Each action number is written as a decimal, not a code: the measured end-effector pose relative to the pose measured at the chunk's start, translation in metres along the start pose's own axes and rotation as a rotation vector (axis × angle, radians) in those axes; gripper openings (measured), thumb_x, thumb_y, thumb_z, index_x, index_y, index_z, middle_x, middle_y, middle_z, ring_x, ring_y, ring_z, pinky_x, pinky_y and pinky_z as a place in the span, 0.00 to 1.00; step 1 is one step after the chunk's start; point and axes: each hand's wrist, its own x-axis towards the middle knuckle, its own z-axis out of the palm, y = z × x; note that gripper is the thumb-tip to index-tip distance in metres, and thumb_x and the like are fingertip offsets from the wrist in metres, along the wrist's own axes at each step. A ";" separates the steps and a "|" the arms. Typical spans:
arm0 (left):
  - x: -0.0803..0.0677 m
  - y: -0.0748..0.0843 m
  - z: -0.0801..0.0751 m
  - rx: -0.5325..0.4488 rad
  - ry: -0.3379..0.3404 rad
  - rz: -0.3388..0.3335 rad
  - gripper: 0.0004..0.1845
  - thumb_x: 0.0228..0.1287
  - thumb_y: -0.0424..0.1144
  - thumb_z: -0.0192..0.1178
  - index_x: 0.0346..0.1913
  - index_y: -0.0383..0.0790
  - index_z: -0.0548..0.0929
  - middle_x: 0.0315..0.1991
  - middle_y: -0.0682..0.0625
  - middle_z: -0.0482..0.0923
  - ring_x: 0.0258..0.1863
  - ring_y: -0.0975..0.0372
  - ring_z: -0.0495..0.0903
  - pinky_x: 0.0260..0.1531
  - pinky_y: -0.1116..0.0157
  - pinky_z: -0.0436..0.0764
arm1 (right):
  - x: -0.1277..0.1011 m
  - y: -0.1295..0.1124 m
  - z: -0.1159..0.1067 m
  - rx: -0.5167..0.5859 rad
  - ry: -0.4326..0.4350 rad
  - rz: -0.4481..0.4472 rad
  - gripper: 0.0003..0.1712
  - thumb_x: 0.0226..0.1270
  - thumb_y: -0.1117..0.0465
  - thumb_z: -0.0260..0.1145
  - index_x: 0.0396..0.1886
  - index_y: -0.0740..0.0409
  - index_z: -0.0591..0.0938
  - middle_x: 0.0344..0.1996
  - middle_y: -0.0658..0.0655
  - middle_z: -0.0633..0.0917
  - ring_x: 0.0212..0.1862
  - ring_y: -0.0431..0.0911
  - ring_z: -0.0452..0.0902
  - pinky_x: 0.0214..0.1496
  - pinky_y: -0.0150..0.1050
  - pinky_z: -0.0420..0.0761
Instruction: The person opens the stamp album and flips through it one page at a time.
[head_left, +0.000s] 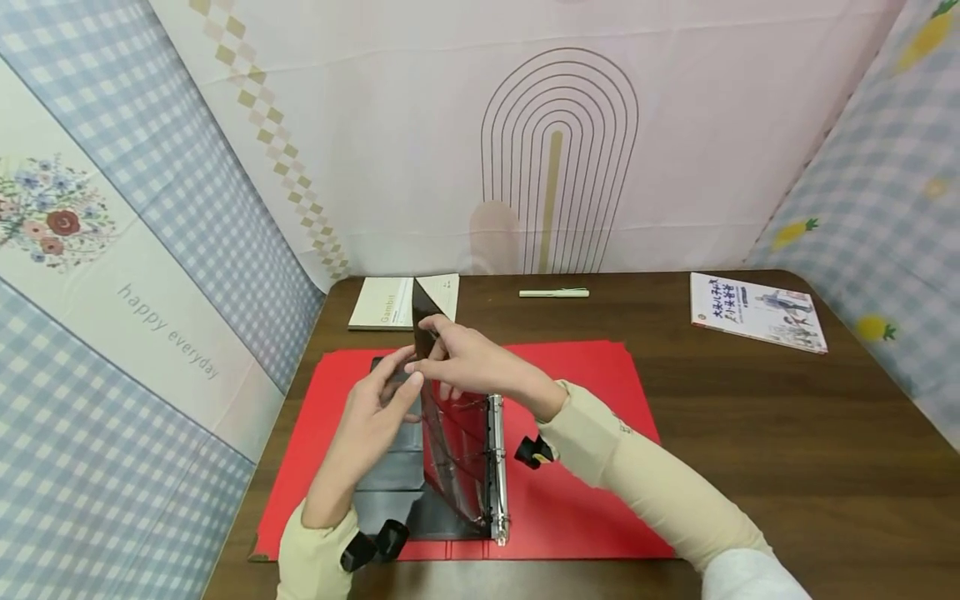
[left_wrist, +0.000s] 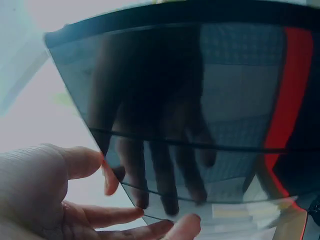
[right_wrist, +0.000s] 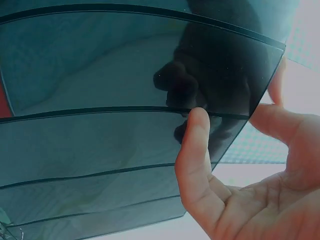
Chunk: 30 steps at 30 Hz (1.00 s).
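A red ring binder (head_left: pixel 577 517) lies spread on the table, its metal ring bar (head_left: pixel 497 467) right of the dark pocket pages. One glossy black pocket page (head_left: pixel 452 433) stands raised from the rings, nearly upright. My right hand (head_left: pixel 476 358) pinches its outer edge, with a finger (right_wrist: pixel 196 145) against one face and the thumb round the other side. At the same edge, lower and to the left, is my left hand (head_left: pixel 372 412), fingers extended and thumb at the edge. More dark pocket pages (head_left: pixel 390 475) lie flat beneath. The hand's dark reflection shows in the page (left_wrist: pixel 245 95).
Behind the binder lies a cream notebook (head_left: pixel 382 304), partly covered by the raised page. A pale green pen (head_left: pixel 553 293) sits near the back edge. An illustrated book (head_left: pixel 757 312) lies at the back right of the brown table (head_left: pixel 750 442). Patterned cloth hangs around.
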 end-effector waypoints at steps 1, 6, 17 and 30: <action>0.002 0.001 -0.001 -0.004 -0.007 -0.012 0.27 0.69 0.47 0.51 0.67 0.41 0.63 0.60 0.44 0.68 0.53 0.55 0.75 0.32 0.61 0.81 | 0.001 0.001 0.000 0.005 -0.001 -0.002 0.39 0.63 0.54 0.63 0.67 0.59 0.56 0.31 0.56 0.81 0.26 0.57 0.81 0.26 0.43 0.80; 0.004 -0.001 -0.006 0.044 -0.027 -0.027 0.27 0.68 0.46 0.52 0.66 0.40 0.64 0.60 0.44 0.69 0.51 0.54 0.76 0.37 0.59 0.79 | 0.005 0.009 -0.002 0.086 -0.021 -0.003 0.37 0.63 0.53 0.63 0.66 0.59 0.58 0.32 0.62 0.80 0.28 0.59 0.80 0.28 0.45 0.81; -0.005 -0.027 -0.029 0.083 -0.008 -0.003 0.24 0.70 0.40 0.50 0.65 0.35 0.66 0.60 0.44 0.70 0.55 0.59 0.72 0.48 0.72 0.73 | -0.003 0.035 -0.018 0.236 -0.083 -0.108 0.29 0.66 0.57 0.61 0.63 0.58 0.65 0.31 0.59 0.80 0.31 0.61 0.79 0.34 0.51 0.80; -0.029 -0.059 -0.055 0.193 0.014 -0.162 0.27 0.69 0.39 0.52 0.66 0.28 0.62 0.61 0.35 0.66 0.54 0.49 0.72 0.50 0.59 0.74 | -0.039 0.053 -0.033 0.080 -0.077 -0.319 0.26 0.64 0.59 0.63 0.61 0.52 0.68 0.33 0.54 0.79 0.28 0.48 0.78 0.35 0.42 0.79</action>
